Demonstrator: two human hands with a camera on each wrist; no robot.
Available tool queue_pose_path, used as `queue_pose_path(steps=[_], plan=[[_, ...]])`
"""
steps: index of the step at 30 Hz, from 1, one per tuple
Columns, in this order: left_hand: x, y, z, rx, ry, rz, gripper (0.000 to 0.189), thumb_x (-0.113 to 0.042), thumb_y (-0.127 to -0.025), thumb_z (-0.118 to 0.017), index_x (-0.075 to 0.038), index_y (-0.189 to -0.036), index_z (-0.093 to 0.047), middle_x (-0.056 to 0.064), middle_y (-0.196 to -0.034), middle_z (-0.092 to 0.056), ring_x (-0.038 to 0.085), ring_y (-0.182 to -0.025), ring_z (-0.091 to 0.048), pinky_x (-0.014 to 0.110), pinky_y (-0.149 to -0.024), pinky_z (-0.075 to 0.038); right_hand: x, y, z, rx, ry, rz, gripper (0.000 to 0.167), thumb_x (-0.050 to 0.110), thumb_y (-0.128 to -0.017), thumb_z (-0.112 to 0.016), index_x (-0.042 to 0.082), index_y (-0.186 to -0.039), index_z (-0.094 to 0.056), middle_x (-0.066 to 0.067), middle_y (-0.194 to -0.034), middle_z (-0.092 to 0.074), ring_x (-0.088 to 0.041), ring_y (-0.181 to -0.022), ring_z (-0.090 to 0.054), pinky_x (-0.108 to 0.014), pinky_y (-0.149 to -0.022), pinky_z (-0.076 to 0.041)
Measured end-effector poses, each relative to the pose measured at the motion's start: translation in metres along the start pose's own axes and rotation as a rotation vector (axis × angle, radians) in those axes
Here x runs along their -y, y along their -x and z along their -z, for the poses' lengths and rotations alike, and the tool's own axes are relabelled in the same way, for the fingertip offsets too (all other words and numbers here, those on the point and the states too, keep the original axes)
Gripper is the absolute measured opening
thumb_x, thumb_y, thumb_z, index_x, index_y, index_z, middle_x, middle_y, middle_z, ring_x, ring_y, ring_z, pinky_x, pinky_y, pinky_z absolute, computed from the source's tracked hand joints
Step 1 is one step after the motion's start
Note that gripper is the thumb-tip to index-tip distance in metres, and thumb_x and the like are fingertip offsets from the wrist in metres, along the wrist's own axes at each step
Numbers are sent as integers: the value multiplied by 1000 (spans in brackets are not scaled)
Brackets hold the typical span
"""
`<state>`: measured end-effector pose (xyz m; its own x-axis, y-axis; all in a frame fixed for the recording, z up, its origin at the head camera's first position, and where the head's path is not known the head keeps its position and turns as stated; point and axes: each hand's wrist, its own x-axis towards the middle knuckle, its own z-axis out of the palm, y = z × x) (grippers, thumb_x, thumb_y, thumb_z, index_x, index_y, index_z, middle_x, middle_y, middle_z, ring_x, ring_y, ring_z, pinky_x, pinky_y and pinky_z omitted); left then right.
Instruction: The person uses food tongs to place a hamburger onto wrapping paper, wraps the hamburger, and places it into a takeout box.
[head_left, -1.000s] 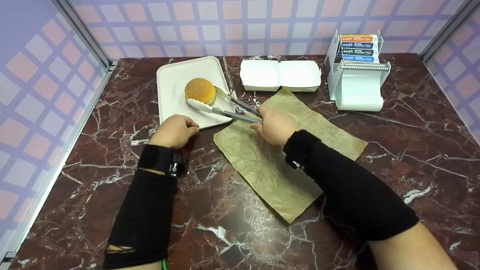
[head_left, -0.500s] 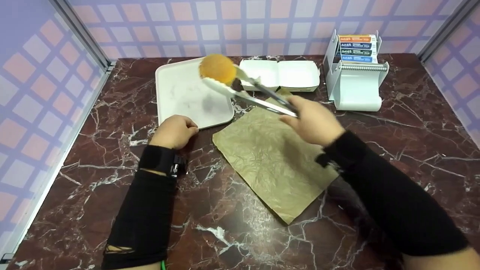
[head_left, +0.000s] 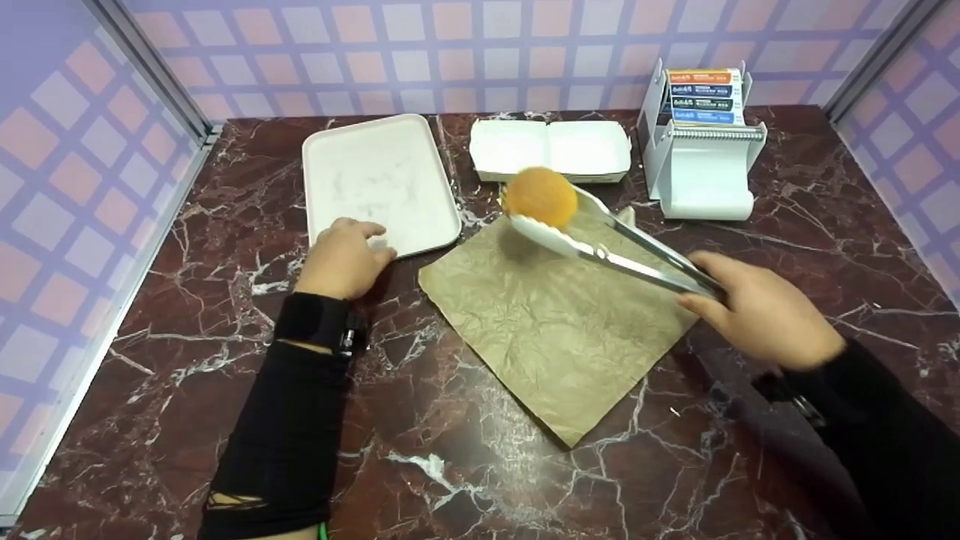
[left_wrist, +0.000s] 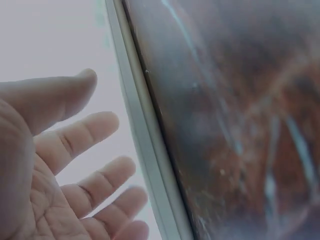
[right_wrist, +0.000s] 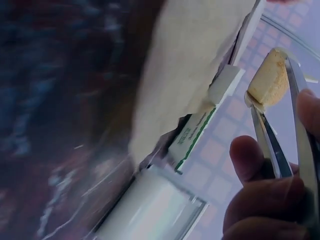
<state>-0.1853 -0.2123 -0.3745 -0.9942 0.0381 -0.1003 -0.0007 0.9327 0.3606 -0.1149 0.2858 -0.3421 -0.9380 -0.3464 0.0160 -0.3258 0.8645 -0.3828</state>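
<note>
My right hand (head_left: 765, 307) grips a pair of metal tongs (head_left: 637, 268), whose pale scalloped tips pinch a golden-brown bun (head_left: 541, 196). The bun hangs above the upper left part of a brown paper sheet (head_left: 555, 337) and casts a shadow on it. In the right wrist view, the fingers and thumb curl round the tongs' arms, with the bun (right_wrist: 270, 80) at the far end. My left hand (head_left: 341, 259) is at the near left corner of a whitish tray (head_left: 382, 165). Its fingers (left_wrist: 100, 190) are loosely spread in the left wrist view and hold nothing.
Behind the paper stands an open white hinged box (head_left: 551, 146). A white dispenser (head_left: 705, 172) with coloured labels and a roll sits at the back right. Patterned walls (head_left: 480, 60) bound the dark marbled table (head_left: 420, 495).
The bun, pinched in the tongs, has been lifted off the tray and carried right, over the paper. My right hand has moved right and nearer. The left fingers have loosened at the tray corner.
</note>
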Motion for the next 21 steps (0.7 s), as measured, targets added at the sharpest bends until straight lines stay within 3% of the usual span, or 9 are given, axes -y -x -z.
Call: queue_pose_path(steps=[2,5,9,14,21], plan=[[-1,0,0,14,-8,-2,61,-43,-104,-60,-9,-154,-52,27,-162,-42,50,-149,-39,63,-126,-30,-7,12,-1,10,7,7,49,38,-103,-68,16,-145,-57,-4,-105,-73,-21,-87,-67,-60,-81,-57],[-1,-1,0,43,-22,-3,70,-47,-105,-58,-9,-160,-43,26,-169,-32,51,-157,-25,64,-130,-19,-13,26,-4,18,15,11,59,37,-103,-69,14,-154,-51,-15,-122,-75,-33,-97,-73,-65,-86,-56],[-2,-1,0,79,-28,6,75,-51,-105,-57,-9,-164,-36,25,-171,-26,57,-157,-16,67,-130,-12,-15,34,-7,10,28,33,68,34,-101,-71,15,-161,-44,-23,-140,-67,-46,-115,-70,-69,-92,-54],[-3,-2,0,109,-16,29,79,-53,-104,-56,-12,-166,-31,30,-172,-16,68,-152,-10,71,-128,-10,-15,35,-8,4,40,52,67,33,-100,-73,14,-159,-47,-20,-136,-70,-43,-112,-72,-66,-90,-55],[-1,-2,0,127,-10,29,81,-54,-104,-55,-11,-167,-28,30,-172,-14,67,-152,-7,74,-127,-10,-16,35,-9,41,53,23,66,36,-100,-73,9,-155,-49,-24,-129,-72,-44,-110,-72,-66,-89,-55]])
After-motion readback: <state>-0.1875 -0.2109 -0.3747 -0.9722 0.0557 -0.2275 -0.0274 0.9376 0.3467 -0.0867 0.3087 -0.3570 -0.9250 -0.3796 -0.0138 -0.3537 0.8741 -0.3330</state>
